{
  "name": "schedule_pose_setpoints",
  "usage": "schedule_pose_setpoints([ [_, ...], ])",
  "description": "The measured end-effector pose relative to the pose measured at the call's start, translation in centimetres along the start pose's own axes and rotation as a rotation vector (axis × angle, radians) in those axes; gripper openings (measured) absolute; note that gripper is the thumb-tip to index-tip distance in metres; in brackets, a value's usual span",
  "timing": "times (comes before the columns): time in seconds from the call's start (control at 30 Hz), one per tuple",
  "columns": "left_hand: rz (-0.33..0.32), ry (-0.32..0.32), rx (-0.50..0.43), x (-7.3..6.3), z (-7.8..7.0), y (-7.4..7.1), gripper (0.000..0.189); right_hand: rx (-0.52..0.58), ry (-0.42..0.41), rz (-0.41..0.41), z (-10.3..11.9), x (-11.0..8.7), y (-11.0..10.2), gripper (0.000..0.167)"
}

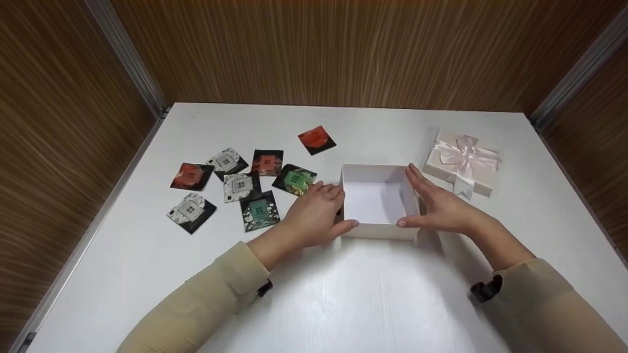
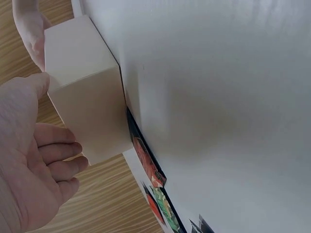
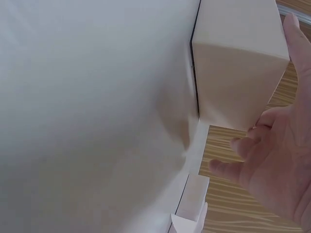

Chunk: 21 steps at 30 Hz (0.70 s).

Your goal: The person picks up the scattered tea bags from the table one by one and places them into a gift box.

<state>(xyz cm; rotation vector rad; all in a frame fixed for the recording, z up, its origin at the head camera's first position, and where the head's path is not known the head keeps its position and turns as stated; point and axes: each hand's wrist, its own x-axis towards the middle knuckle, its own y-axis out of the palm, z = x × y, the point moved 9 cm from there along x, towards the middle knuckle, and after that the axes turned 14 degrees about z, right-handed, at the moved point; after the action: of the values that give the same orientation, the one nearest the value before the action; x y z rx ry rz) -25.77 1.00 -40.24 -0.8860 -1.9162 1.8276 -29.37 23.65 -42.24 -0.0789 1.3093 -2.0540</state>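
A lidless pale box (image 1: 380, 230) with a white inside stands upright on the table. My left hand (image 1: 316, 213) rests on its left side, fingers along the wall and thumb at the near left corner of the rim. On the right side my right hand (image 1: 444, 208) spreads across the wall, its thumb by the near right corner and its fingertips at the far one. In the left wrist view the left fingers are slightly bent against the box wall (image 2: 97, 116). In the right wrist view the other wall (image 3: 238, 82) lies beside the right hand's fingers.
Several flat square sachets with black and coloured prints, such as a green one (image 1: 296, 180) near my left fingers, lie left of the box. One red sachet (image 1: 317, 139) lies farther back. A pale lid with a pink ribbon bow (image 1: 468, 157) sits at the back right.
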Motion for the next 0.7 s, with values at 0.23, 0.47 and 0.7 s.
schedule_pose_setpoints([
  [0.23, 0.001, 0.004, -0.002, 0.1, 0.1, 0.0, 0.082, -0.022, 0.0, 0.006, -0.1, 0.2, 0.1, 0.126],
  [0.47, -0.065, 0.002, -0.139, -0.8, 1.7, -1.0, 0.081, -0.02, 0.01, 0.012, -0.1, 0.2, 0.0, 0.126],
  [0.7, -0.288, -0.045, -0.285, -3.9, 6.8, -4.3, 0.062, -0.003, 0.008, -0.001, -0.3, -0.1, 0.2, 0.125],
])
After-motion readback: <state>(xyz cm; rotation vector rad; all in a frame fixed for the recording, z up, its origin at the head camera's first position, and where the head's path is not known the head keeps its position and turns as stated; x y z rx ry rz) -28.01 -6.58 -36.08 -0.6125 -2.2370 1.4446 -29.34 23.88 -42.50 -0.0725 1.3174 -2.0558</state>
